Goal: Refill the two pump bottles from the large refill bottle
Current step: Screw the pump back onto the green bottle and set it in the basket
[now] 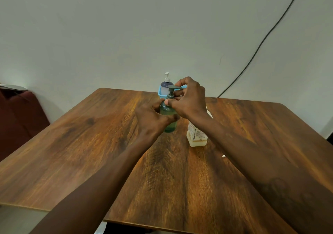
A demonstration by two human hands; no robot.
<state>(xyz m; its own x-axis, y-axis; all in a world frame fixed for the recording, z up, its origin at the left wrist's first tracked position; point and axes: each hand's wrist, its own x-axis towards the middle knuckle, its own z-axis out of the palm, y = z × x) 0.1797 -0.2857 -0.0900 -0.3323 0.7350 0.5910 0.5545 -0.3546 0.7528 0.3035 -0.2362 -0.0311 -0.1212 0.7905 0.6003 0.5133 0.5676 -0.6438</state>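
Near the middle of the wooden table (90,152), toward its far edge, the green pump bottle (170,120) stands upright with the left hand (153,118) wrapped around its body and the right hand (189,100) pinching its dark pump head (172,89) at the collar. Just right of it stands the large refill bottle (197,134), partly hidden by the right forearm. The white pump bottle (166,85) sits in a blue holder (160,94) at the far edge, behind the green 1.

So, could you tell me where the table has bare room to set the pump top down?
Bare table lies left of the green pump bottle and near the front edge. It is crowded between that and the refill bottle.
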